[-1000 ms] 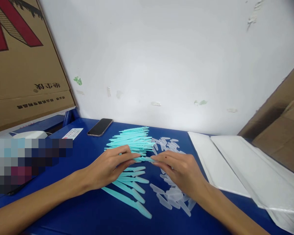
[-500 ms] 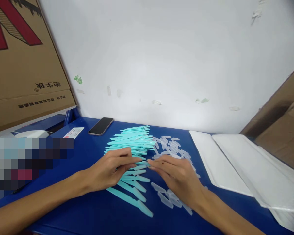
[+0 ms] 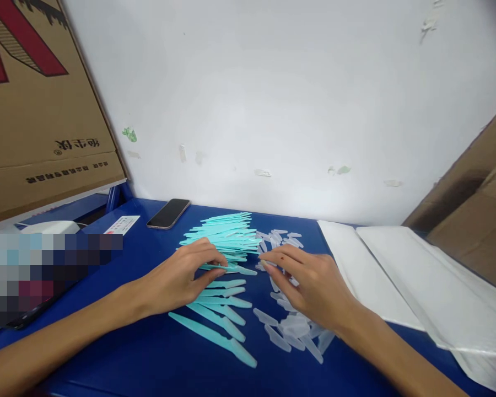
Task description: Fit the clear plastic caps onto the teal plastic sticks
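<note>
My left hand [image 3: 186, 270] is closed, thumb and index finger pinching a turquoise eyebrow razor [image 3: 243, 270] whose blade end points right. To the right, my right hand [image 3: 308, 275] has thumb and index fingertips together on what looks like a small clear razor cap [image 3: 268, 264], partly hidden by the fingers. Behind the left hand lies a dense pile of turquoise eyebrow razors [image 3: 223, 231]. Several more razors [image 3: 217, 328] lie fanned out in front of it. Loose translucent caps [image 3: 295, 326] are scattered around and beneath the right hand.
A phone [image 3: 168, 213] and a printed card [image 3: 123, 225] lie on the blue table [image 3: 140, 353] at the left. White padded mailers [image 3: 397, 270] cover its right side. Cardboard boxes stand at left [image 3: 45, 121] and right [image 3: 475, 187], with a white wall [image 3: 248, 110] behind.
My hands, close together over a razor before, have moved apart. The right hand has shifted slightly up and right towards the caps; the left now pinches a razor nearer the pile.
</note>
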`<state>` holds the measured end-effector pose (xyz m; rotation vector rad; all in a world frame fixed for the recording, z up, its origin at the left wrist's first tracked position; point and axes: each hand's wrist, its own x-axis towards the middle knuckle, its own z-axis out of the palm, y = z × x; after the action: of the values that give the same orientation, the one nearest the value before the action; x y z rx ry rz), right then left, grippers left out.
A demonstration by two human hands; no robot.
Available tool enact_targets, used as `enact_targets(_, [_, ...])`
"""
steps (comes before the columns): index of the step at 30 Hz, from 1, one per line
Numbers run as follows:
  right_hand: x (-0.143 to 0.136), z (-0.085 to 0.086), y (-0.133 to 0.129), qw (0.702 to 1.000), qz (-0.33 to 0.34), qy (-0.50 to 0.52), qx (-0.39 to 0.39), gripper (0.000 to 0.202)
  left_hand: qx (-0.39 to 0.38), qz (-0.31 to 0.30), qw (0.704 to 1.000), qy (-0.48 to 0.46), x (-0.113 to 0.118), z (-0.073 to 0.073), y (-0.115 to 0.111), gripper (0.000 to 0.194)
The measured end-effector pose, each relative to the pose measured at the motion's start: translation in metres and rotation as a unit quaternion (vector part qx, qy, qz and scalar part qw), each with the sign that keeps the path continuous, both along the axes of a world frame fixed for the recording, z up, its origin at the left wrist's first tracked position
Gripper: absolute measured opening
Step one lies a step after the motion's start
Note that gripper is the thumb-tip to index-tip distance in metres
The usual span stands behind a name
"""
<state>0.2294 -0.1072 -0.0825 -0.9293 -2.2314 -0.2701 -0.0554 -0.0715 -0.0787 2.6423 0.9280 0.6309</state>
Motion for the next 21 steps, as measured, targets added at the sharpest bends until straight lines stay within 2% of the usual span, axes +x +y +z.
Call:
enact_targets(5, [0.0011,-0.0001,-0.0002,1.0,-0.006,-0.025,-0.002,0.023,-0.025,0.012,0.996,0.081,0.0002,0.0024,-0.0002,0.011])
enact_targets(12, [-0.0003,-0.0022,-0.0028,0.999,-0.004,-0.04,-0.01,0.021,-0.017,0.027,0.992,0.12,0.0005,-0.0014,0.001,0.019])
enact_targets(21, [0.0018,-0.0047,0.0028,0.998,-0.034,-0.045,-0.043,0.022,-0.029,-0.018,0.991,0.127,-0.0011,0.0029,-0.0004,0.026])
